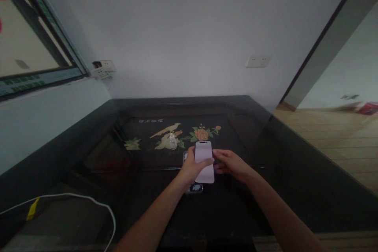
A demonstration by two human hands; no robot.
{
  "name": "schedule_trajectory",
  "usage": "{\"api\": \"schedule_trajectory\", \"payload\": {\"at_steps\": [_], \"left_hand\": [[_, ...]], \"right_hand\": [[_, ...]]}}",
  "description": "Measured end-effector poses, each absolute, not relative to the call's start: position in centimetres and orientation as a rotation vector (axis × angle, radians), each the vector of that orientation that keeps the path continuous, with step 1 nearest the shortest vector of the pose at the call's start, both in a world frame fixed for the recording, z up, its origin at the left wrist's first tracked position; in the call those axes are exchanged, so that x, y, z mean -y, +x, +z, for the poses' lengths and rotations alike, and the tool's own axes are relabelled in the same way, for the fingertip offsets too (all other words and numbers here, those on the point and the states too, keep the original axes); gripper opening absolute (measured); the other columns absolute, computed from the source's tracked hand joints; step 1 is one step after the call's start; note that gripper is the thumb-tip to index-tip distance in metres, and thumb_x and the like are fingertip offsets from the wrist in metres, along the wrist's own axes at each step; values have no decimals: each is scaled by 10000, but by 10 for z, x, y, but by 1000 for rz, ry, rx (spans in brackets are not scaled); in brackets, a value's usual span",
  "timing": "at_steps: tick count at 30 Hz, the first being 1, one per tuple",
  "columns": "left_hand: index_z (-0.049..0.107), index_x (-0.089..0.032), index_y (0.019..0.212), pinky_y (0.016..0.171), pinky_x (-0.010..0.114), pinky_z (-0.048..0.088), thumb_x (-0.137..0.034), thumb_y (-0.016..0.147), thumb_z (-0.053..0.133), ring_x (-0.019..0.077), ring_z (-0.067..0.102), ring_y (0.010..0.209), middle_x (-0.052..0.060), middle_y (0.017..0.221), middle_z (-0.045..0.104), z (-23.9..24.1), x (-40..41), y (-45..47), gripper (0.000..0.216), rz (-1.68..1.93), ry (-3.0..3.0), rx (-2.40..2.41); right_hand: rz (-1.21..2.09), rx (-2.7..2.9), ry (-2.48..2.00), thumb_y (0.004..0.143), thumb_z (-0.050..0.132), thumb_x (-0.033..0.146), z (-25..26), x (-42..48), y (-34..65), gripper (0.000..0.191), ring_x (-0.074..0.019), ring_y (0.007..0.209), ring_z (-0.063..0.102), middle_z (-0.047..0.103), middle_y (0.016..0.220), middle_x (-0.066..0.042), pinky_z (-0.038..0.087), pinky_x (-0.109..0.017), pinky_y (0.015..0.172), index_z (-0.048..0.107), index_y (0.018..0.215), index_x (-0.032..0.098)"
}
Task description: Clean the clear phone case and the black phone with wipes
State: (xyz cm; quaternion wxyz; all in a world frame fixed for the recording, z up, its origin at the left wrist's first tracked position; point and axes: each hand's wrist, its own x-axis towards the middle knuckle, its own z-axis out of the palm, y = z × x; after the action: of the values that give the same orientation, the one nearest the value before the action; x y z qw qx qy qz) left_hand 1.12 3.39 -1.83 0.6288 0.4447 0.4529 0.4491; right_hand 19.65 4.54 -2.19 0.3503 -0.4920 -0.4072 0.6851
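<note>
A smartphone [203,165] with a pale, lit screen is held over the dark table, face up. My left hand [190,168] grips it from the left, the thumb lying across the screen to the right edge. Beside that right edge is my right hand [232,163], its fingers apart and slightly bent. Its fingertips are at or very near the phone's side; contact is hard to make out. Under the phone and my left hand lies a dark, shiny-rimmed object with a pale pattern [195,188], perhaps a phone case, mostly hidden.
The glossy black table [118,189] has a bird-and-flower inlay [201,134]. A small clear-and-white object [173,140] rests on it. A white cable [79,195] with a yellow tag curves at lower left. Wall sockets [258,61] and a window [29,39] are behind.
</note>
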Motion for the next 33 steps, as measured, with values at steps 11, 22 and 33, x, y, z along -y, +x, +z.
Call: {"api": "schedule_trajectory", "payload": {"at_steps": [11, 22, 33], "left_hand": [[407, -215, 1299, 895, 365, 515, -225, 679, 788, 253, 655, 1069, 99, 1163, 669, -30, -38, 12, 728, 971, 968, -886], [585, -153, 1180, 896, 376, 525, -245, 814, 726, 233, 675, 982, 117, 1067, 702, -34, -44, 7, 403, 993, 1344, -1053], [346, -257, 1556, 1196, 583, 235, -591, 502, 929, 402, 307, 1450, 173, 1548, 369, -18, -33, -17, 1250, 874, 2094, -1120]], "right_hand": [[1588, 1299, -1383, 923, 662, 529, -24, -48, 200, 365, -149, 724, 707, 731, 998, -62, 585, -229, 600, 672, 1098, 210], [1517, 1338, -1337, 893, 692, 396, -24, -47, 200, 488, -129, 618, 667, 681, 961, -16, 589, -245, 514, 489, 1322, 283], [1451, 1419, -1433, 893, 677, 403, -32, -49, 204, 507, -149, 665, 661, 667, 944, -30, 592, -256, 524, 492, 1347, 274]]}}
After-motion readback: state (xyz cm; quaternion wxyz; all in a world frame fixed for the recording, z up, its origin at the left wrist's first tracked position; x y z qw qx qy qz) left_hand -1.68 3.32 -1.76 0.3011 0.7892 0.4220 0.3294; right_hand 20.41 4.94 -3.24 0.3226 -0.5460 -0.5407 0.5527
